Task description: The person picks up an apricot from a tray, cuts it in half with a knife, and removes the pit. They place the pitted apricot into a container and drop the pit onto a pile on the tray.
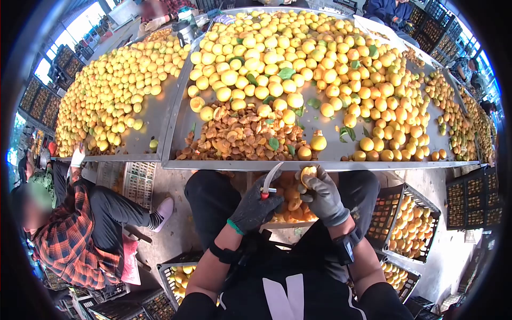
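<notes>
My left hand (257,201), in a dark glove with a green cuff, is closed around the handle of a curved knife (272,177). The blade points up, and a bit of red shows at the handle. In a grey glove, my right hand (324,196) pinches a small yellow fruit (308,176), a peach or apricot, which looks cut. Knife and fruit are apart, both just below the table's front edge. Beneath my hands, between my knees, is a container of orange fruit pieces (292,200), partly hidden by the hands.
A metal table (330,130) in front bears a heap of whole yellow fruit (256,48), a pile of brownish scraps (240,136) and leaves. Fruit crates stand at right (413,224) and lower left (181,274). A person in a plaid shirt (69,240) sits at left; others work beyond.
</notes>
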Demonstrator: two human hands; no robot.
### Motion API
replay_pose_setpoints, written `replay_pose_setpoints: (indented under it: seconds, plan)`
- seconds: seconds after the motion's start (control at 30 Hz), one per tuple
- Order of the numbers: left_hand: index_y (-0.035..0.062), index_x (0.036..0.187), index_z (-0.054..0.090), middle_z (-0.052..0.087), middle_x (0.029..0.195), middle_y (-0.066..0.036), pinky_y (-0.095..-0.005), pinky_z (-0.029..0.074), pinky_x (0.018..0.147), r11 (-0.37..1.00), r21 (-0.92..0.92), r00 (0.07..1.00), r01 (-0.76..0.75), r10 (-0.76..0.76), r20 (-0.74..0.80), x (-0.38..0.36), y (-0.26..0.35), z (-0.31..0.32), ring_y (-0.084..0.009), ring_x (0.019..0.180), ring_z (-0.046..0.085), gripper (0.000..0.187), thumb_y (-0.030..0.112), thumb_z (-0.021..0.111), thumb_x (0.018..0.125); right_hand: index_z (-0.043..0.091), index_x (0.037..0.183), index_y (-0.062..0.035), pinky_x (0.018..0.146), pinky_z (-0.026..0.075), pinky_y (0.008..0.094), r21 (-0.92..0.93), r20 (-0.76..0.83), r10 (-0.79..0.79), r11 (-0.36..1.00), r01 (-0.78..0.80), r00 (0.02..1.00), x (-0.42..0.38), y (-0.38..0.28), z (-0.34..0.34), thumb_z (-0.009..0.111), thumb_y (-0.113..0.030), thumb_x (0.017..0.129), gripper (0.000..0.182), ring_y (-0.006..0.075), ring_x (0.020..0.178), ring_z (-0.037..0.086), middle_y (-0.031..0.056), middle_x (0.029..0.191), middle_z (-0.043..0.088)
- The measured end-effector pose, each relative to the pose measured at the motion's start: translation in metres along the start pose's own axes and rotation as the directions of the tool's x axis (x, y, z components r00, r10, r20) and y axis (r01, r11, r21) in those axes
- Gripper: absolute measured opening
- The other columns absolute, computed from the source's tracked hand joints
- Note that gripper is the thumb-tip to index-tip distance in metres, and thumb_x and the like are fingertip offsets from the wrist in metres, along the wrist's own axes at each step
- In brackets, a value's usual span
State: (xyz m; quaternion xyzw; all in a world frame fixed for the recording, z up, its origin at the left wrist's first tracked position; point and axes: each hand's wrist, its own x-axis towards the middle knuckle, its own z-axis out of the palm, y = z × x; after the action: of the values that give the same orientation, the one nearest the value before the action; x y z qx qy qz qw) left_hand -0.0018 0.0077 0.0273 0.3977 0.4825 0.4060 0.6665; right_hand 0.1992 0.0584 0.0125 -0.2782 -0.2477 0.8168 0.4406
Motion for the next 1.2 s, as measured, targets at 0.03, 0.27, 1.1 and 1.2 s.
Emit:
replay_pose_setpoints:
  seconds: [0.03, 0.27, 1.1, 1.2]
  plan:
    - [0.0092, 0.138, 0.039, 0.054, 0.081, -0.001, -0.0216, 0.043, 0.052, 1.0, 0.006, 1.0, -0.012, 0.012, 0.003, -0.002, 0.003, 0.001, -0.0069, 0.059, 0.05, 0.056, 0.006, 0.06, 0.087, 0.052, 0.111, -0.0066, 0.051, 0.038, 0.0212, -0.013, -0.008, -0.021, 1.0, 0.021, 1.0, 0.006, -0.005, 0.005, 0.057, -0.009, 0.09, 0.021, 0.0133, 0.071, 0.051, 0.008, 0.1, 0.057]
    - [0.008, 0.138, 0.043, 0.054, 0.069, 0.002, -0.0197, 0.038, 0.047, 0.996, -0.093, 0.999, 0.019, -0.016, 0.033, -0.019, 0.022, 0.009, -0.0058, 0.053, 0.048, 0.054, 0.001, 0.057, 0.086, 0.055, 0.109, -0.0016, 0.051, 0.041, 0.0223, -0.283, -0.053, -0.102, 0.955, 0.083, 0.993, 0.046, -0.023, 0.002, 0.031, -0.046, 0.101, 0.051, 0.0122, 0.07, 0.054, 0.0068, 0.087, 0.06]
    - [0.0107, 0.114, 0.053, 0.053, 0.069, -0.003, -0.0225, 0.037, 0.038, 0.721, -0.538, 0.886, -0.437, 0.243, -0.394, -0.001, 0.02, 0.029, -0.009, 0.044, 0.045, 0.028, 0.005, 0.061, 0.088, 0.058, 0.105, -0.0022, 0.072, 0.051, 0.0231, -0.656, -0.003, 0.122, 0.749, -0.094, 0.993, -0.056, 0.047, 0.051, 0.064, -0.006, 0.088, 0.018, 0.0114, 0.083, 0.062, 0.0068, 0.104, 0.061]
    - [0.0127, 0.105, 0.058, 0.049, 0.064, 0.002, -0.0216, 0.028, 0.035, 0.677, -0.587, 0.881, -0.444, 0.21, -0.424, -0.005, 0.013, 0.013, -0.0058, 0.041, 0.038, 0.013, 0.01, 0.059, 0.093, 0.057, 0.106, -0.0028, 0.072, 0.051, 0.0223, -0.537, 0.058, -0.023, 0.842, 0.05, 0.998, -0.062, 0.053, 0.047, 0.068, -0.004, 0.085, 0.024, 0.0087, 0.079, 0.061, 0.0032, 0.094, 0.061]
